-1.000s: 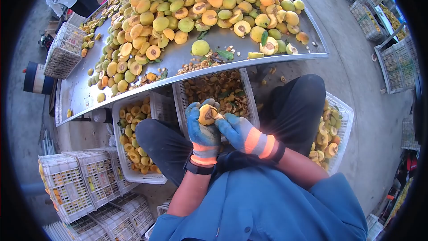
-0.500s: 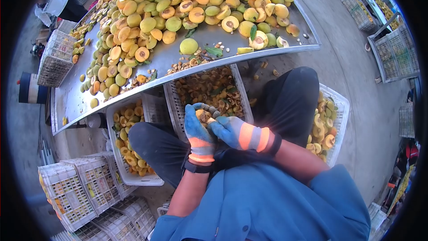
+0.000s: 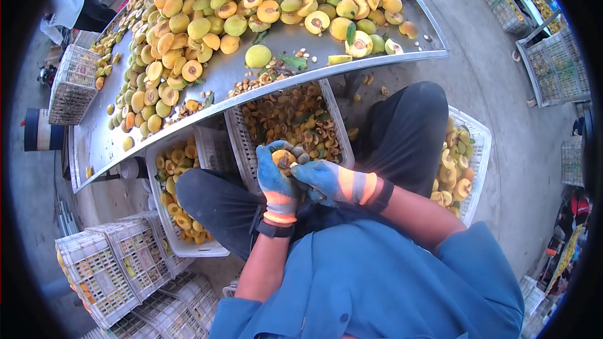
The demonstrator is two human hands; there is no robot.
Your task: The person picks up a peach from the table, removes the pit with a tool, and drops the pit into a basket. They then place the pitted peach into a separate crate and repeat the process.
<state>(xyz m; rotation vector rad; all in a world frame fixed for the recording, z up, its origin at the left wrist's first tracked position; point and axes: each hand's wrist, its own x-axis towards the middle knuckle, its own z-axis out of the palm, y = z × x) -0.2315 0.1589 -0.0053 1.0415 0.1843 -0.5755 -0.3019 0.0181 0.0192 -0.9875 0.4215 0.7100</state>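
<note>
1. Left of the table point(image 3: 292, 39), a dark barrel point(image 3: 44, 129) with a pale band; beyond the table's far left side, a person point(image 3: 69, 5) in a white top.
2. Against the table's left edge, a tilted crate point(image 3: 75, 78). Nearer than the table, stacked crates point(image 3: 116, 270) show yellow through their slats.
3. In front of the table's near edge, toward its left, a white bin point(image 3: 204, 250) holds fruit halves.
4. On the table, a big pile point(image 3: 220, 6) of green and yellow fruit, many cut open.
5. Just short of the table's near edge, the gloved left hand point(image 3: 271, 176) is curled round a yellow fruit point(image 3: 281, 157), holding it up.
6. Behind the hands, partly under the table's near edge, the scrap bin point(image 3: 335, 119) is full of brownish bits.
7. The gloved right hand point(image 3: 325, 180) comes in with fingers bent, tips at the fruit; what they pinch, if anything, is too small to tell.
8. Near the table's right corner, another bin point(image 3: 485, 150) of halves; further right of the table, a big cage point(image 3: 556, 72).
</note>
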